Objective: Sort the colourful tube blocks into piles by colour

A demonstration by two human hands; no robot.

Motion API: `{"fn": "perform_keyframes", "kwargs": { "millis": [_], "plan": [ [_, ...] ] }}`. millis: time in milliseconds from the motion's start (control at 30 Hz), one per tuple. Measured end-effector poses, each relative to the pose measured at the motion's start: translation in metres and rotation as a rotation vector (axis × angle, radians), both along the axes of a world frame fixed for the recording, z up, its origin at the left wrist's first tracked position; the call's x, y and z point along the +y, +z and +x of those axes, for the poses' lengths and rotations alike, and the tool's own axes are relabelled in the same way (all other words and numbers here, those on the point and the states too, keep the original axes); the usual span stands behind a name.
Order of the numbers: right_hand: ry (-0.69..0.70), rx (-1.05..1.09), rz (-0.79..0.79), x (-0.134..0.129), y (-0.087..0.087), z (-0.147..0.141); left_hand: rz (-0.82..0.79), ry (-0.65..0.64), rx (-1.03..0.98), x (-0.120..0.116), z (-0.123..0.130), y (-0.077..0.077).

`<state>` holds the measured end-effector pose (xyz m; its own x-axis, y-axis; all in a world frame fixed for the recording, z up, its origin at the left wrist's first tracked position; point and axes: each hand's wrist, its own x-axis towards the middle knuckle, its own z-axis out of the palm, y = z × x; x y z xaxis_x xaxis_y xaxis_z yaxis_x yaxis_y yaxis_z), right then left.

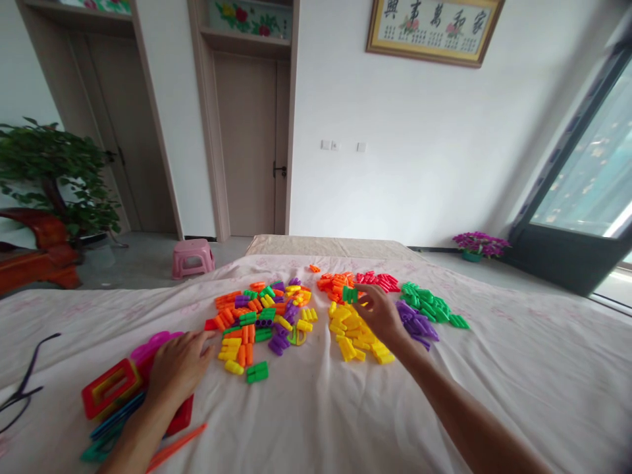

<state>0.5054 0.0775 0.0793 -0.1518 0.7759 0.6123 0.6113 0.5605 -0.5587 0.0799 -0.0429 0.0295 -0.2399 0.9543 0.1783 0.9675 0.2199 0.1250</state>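
My right hand [378, 313] pinches a green plastic building piece [350, 294] made of joined tubes, raised over the sorted heaps. Below it lies a heap of yellow pieces [353, 329]. Around that are heaps of orange pieces [336, 284], red pieces [378, 282], green pieces [427, 301] and purple pieces [415, 321]. My left hand [180, 368] rests low at the left with its fingers loosely apart, their tips beside a mixed-colour heap [266, 316]. A single green piece [257, 372] lies at that heap's near edge. Whether the left fingertips touch a piece, I cannot tell.
Under and beside my left forearm are larger plastic shapes, including a red and yellow frame [111, 390] and an orange strip [178, 446]. Eyeglasses [24, 388] lie at the far left on the pale tablecloth [306, 421]. A pink stool [193, 257] stands beyond the table.
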Motion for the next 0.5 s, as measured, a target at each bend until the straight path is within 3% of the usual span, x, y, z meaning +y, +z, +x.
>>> {"fn": "perform_keyframes", "kwargs": {
  "millis": [167,300,400,500],
  "plan": [
    [-0.498,0.012,-0.133,0.039,-0.013,0.113,0.020,0.003,0.026,-0.001,0.001,0.000],
    [-0.753,-0.006,-0.231,0.050,-0.022,0.185,0.024,-0.014,0.034,0.000,0.000,-0.003],
    [-0.874,-0.013,-0.288,0.048,-0.026,0.212,0.018,-0.024,0.028,-0.001,-0.001,-0.003],
    [-0.873,0.018,-0.302,0.046,-0.029,0.207,0.011,-0.010,0.040,-0.002,0.000,-0.001]
  ]
}}
